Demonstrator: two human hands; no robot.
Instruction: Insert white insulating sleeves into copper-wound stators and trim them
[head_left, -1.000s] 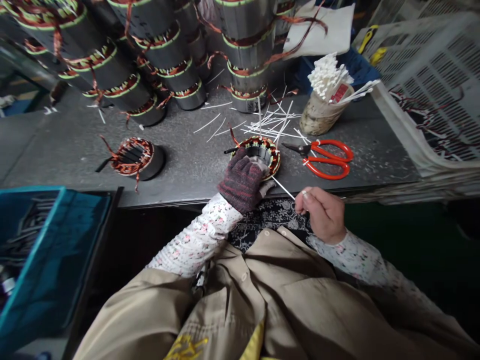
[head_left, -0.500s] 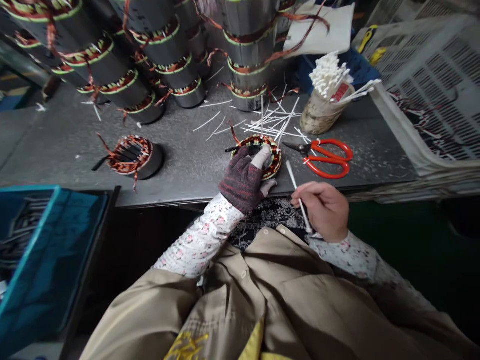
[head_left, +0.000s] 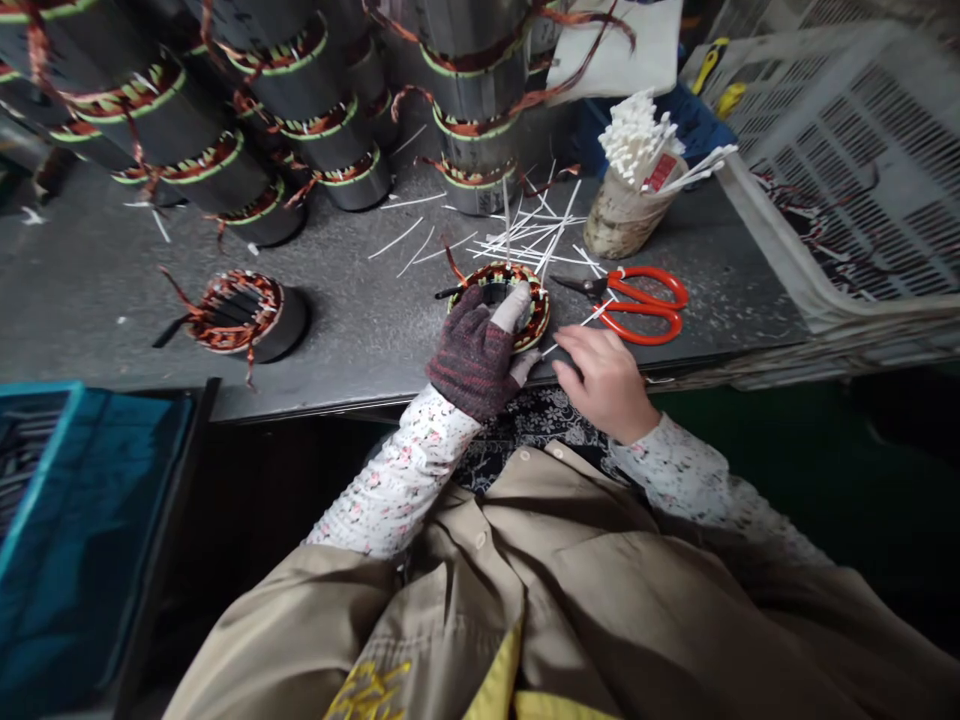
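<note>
A small motor stator (head_left: 525, 300) with copper windings lies flat near the front edge of the grey table (head_left: 360, 310). My left hand (head_left: 476, 350), in a dark knitted glove, rests on its near rim and steadies it. My right hand (head_left: 600, 380) is bare and lies on the table edge just right of the stator. It pinches a thin white strip (head_left: 589, 318) that points up and right toward the red scissors (head_left: 637, 300).
Stacks of wound stators (head_left: 247, 120) crowd the back of the table. One single stator (head_left: 236, 312) lies at the left. Loose white strips (head_left: 525, 235) litter the middle; a pot of white strips (head_left: 630, 190) stands behind the scissors. A white crate (head_left: 847, 170) is right, a blue bin (head_left: 82, 520) lower left.
My right hand moved forward from my lap onto the table edge beside the stator, carrying the white strip. My left hand stayed on the stator. The view shifted slightly.
</note>
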